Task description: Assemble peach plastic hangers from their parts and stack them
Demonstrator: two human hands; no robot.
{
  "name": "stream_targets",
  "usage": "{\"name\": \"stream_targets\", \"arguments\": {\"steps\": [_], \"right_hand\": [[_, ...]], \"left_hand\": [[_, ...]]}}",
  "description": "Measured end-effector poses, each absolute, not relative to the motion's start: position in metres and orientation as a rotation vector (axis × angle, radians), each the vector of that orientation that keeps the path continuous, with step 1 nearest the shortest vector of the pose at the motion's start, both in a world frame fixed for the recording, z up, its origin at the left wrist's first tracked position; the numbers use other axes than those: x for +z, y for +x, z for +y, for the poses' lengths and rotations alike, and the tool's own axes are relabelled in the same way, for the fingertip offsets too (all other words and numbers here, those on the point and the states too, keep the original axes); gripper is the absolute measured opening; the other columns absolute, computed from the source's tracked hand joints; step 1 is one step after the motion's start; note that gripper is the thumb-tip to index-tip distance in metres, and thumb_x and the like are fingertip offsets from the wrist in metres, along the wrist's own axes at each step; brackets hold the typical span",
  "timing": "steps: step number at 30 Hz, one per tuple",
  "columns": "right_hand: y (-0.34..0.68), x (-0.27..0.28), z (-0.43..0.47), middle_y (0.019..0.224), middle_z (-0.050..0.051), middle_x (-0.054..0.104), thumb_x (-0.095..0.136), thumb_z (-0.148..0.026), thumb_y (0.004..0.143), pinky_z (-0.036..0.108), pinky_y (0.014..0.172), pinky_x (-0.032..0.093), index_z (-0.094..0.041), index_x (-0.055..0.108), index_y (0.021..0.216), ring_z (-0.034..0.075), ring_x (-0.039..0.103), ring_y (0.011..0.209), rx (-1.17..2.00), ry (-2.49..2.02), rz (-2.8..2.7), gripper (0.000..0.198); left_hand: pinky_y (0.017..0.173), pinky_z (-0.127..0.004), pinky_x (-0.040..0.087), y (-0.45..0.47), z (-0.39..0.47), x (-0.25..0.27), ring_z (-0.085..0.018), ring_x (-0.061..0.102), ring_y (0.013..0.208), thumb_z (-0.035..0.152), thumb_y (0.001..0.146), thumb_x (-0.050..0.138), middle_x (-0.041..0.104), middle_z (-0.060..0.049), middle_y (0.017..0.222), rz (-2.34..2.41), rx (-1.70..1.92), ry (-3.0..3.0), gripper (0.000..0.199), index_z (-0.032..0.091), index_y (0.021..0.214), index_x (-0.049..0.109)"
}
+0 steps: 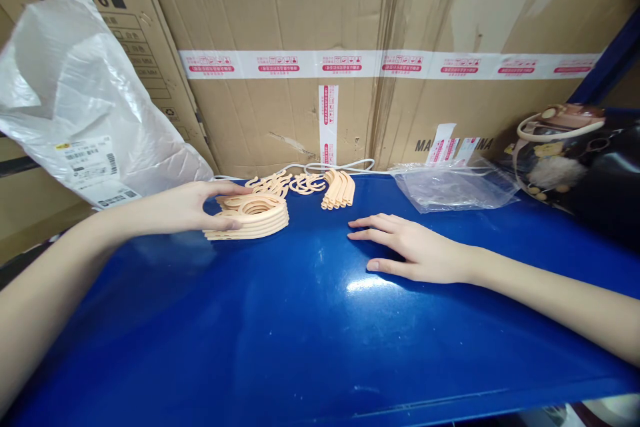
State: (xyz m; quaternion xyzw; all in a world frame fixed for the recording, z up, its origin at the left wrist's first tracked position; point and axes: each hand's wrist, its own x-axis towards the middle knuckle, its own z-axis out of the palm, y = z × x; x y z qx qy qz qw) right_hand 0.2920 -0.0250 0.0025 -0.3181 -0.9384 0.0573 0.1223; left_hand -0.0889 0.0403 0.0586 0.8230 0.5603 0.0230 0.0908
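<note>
My left hand [213, 205] is closed around the left end of a stack of cream plastic hanger parts [265, 220], thumb at the front and fingers over the back. Right behind that stack lies a pile of cream hooks [270, 183], with more loose hooks [307, 183] beside it. To their right, several short curved cream hanger arms [339, 189] sit side by side. My right hand [407, 247] is open and holds nothing. Its fingers are spread and point left over the blue tabletop [300, 333], in front of the curved arms.
Large taped cardboard boxes [290, 13] stand along the back. A white plastic mailing bag [100, 107] leans at the left. A clear plastic bag [450, 187] lies at the back right near a dark cup with a handle [545, 153]. A white cable [340, 165] runs along the back.
</note>
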Motion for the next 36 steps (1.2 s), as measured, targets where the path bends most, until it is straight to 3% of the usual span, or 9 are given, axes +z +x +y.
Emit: {"name": "stream_targets", "arguments": {"steps": [11, 16, 19, 24, 30, 36], "right_hand": [[0.292, 0.002, -0.025, 0.143, 0.009, 0.047, 0.047, -0.048, 0.093, 0.047, 0.107, 0.035, -0.023, 0.049, 0.137, 0.026, 0.045, 0.129, 0.165, -0.923, -2.736, 0.05], [0.292, 0.002, -0.025, 0.142, 0.009, 0.048, 0.049, -0.048, 0.093, 0.047, 0.107, 0.036, -0.024, 0.05, 0.136, 0.026, 0.046, 0.128, 0.177, -0.915, -2.722, 0.05], [0.292, 0.002, -0.025, 0.142, 0.009, 0.048, 0.049, -0.048, 0.092, 0.048, 0.107, 0.036, -0.024, 0.05, 0.136, 0.027, 0.046, 0.128, 0.184, -0.907, -2.717, 0.05], [0.292, 0.002, -0.025, 0.143, 0.009, 0.047, 0.048, -0.048, 0.093, 0.047, 0.107, 0.035, -0.024, 0.049, 0.137, 0.026, 0.045, 0.129, 0.179, -0.916, -2.728, 0.05], [0.292, 0.003, -0.025, 0.141, 0.009, 0.048, 0.049, -0.048, 0.092, 0.047, 0.107, 0.036, -0.024, 0.05, 0.136, 0.026, 0.046, 0.128, 0.185, -0.903, -2.714, 0.05], [0.292, 0.003, -0.025, 0.141, 0.01, 0.048, 0.048, -0.049, 0.093, 0.047, 0.106, 0.037, -0.024, 0.05, 0.136, 0.026, 0.046, 0.128, 0.168, -0.902, -2.725, 0.05]], "left_hand": [[0.109, -0.035, 0.035, -0.089, 0.04, 0.058, -0.029, 0.049, 0.127, 0.074, 0.068, 0.056, 0.045, -0.002, 0.146, 1.669, 0.065, 2.446, 0.088, 0.026, 0.14, 0.044], [0.112, -0.034, 0.029, -0.096, 0.045, 0.059, -0.025, 0.038, 0.135, 0.066, 0.081, 0.046, 0.036, 0.0, 0.152, 1.545, 0.145, 2.456, 0.074, 0.026, 0.143, 0.038], [0.111, -0.032, 0.031, -0.106, 0.051, 0.062, -0.023, 0.044, 0.131, 0.061, 0.085, 0.038, 0.045, -0.001, 0.147, 1.571, 0.286, 2.426, 0.067, 0.021, 0.139, 0.044], [0.101, -0.033, 0.042, -0.12, 0.059, 0.062, -0.026, 0.055, 0.119, 0.061, 0.072, 0.052, 0.06, -0.006, 0.131, 1.63, 0.225, 2.426, 0.066, 0.017, 0.12, 0.06], [0.09, -0.033, 0.047, -0.112, 0.059, 0.06, -0.025, 0.063, 0.101, 0.06, 0.071, 0.048, 0.07, -0.004, 0.115, 1.633, 0.166, 2.438, 0.057, 0.02, 0.107, 0.066], [0.086, -0.032, 0.048, -0.108, 0.059, 0.057, -0.025, 0.064, 0.096, 0.059, 0.073, 0.044, 0.073, -0.002, 0.107, 1.632, 0.171, 2.467, 0.052, 0.022, 0.102, 0.068]]}}
